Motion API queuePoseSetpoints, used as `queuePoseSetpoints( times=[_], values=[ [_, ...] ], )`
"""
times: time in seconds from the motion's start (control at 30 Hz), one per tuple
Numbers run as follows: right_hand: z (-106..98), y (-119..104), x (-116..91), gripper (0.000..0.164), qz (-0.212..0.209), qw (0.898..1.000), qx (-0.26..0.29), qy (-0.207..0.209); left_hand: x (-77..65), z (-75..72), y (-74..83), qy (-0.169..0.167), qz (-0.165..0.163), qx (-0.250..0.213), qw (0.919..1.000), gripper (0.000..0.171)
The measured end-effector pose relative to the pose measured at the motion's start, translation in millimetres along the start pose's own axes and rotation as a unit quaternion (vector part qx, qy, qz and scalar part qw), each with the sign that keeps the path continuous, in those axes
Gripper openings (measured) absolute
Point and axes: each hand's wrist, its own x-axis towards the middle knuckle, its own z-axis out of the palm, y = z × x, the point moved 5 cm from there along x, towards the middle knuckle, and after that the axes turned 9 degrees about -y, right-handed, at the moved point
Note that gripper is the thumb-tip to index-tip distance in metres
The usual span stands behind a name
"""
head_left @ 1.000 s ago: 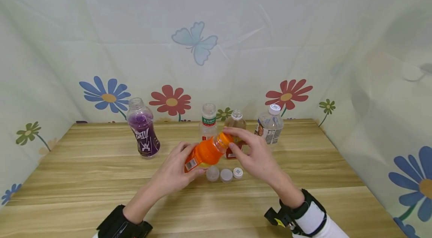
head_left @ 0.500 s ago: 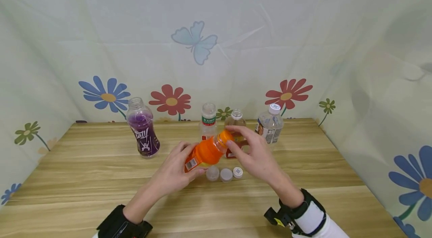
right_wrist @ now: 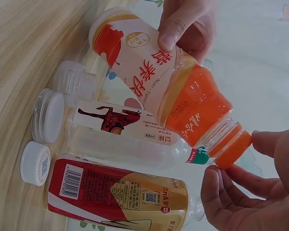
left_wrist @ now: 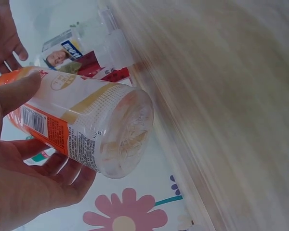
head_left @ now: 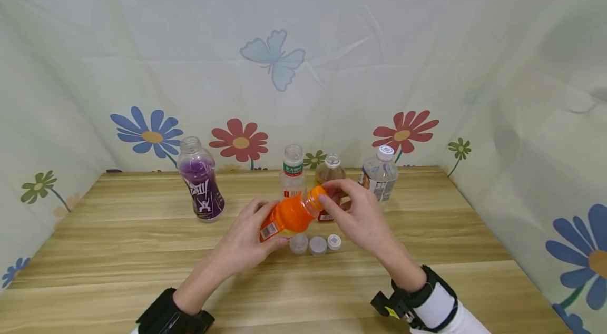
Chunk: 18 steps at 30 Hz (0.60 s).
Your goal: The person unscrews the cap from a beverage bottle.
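An orange-labelled drink bottle [head_left: 291, 214] is held tilted above the table, its neck pointing up and to the right. My left hand [head_left: 246, 236] grips the lower body, thumb on one side and fingers on the other, as the left wrist view shows. At the neck, my right hand [head_left: 358, 215] pinches the orange cap [right_wrist: 233, 150] between thumb and fingers. The cap sits on the bottle's mouth. Below the bottle, two translucent caps [head_left: 299, 244] and a smaller white cap [head_left: 334, 242] lie in a row on the table.
An uncapped purple bottle [head_left: 205, 192] stands at the left. Behind my hands are an uncapped clear bottle [head_left: 293, 176] and an uncapped bottle with a red and gold label [right_wrist: 120, 192]. A white-capped clear bottle [head_left: 379, 181] stands to the right, near the patterned cloth backdrop [head_left: 275, 123].
My right hand's fingers have shifted slightly around the orange cap, and the hand has dipped a little. The left hand and the bottle stay nearly still.
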Motion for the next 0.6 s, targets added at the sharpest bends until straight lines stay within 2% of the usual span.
queuePoseSetpoints(
  times=[0.6],
  values=[
    [0.8, -7.0, -1.2, 0.032, -0.049, 0.998, -0.017, -0.033, -0.3, 0.5, -2.0, 0.006, 0.004, 0.0, 1.0, 0.068]
  ],
)
